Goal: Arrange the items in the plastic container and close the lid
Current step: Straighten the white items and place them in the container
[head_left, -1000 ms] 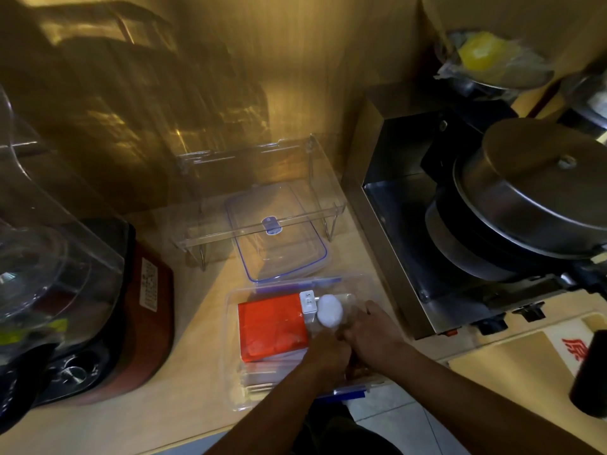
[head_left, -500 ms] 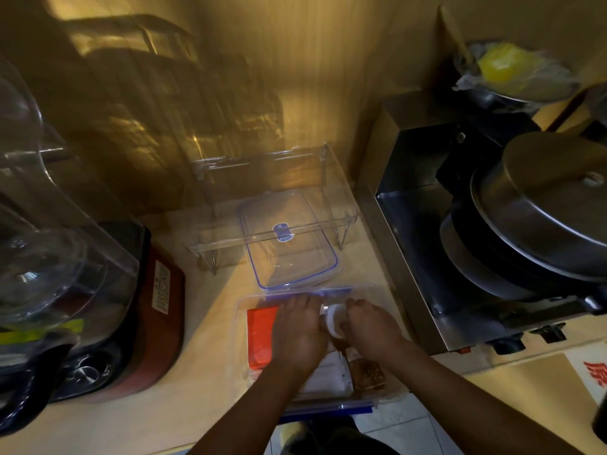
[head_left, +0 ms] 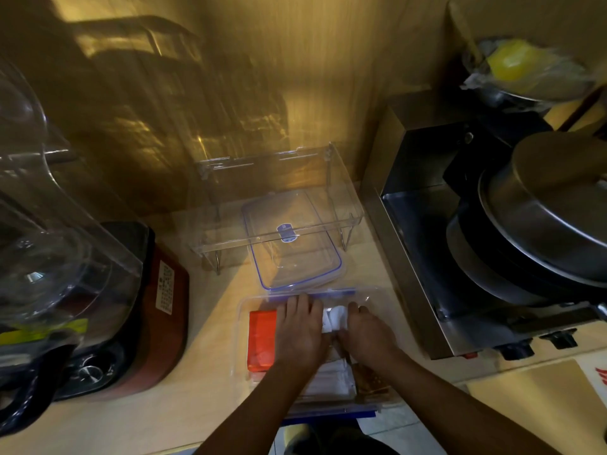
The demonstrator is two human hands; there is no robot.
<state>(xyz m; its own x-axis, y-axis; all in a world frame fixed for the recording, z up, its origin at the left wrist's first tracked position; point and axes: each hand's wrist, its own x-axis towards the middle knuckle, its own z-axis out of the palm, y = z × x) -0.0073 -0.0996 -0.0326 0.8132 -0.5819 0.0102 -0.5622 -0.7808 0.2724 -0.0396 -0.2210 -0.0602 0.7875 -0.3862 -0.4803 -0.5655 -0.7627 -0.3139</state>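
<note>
Inside the plastic container [head_left: 243, 343], both hands press an orange box [head_left: 261, 339].

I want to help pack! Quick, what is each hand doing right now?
Left hand: open, lying flat on the red box in the container.
Right hand: at the white things; cannot tell if it holds them.

No writing can be read anywhere. The white rectangular sticker [head_left: 165, 287] on the side of the dark red blender base [head_left: 157, 310] carries rows of print too small and blurred to make out, and the white card with red stripes [head_left: 596, 376] at the right edge shows only a graphic
</note>
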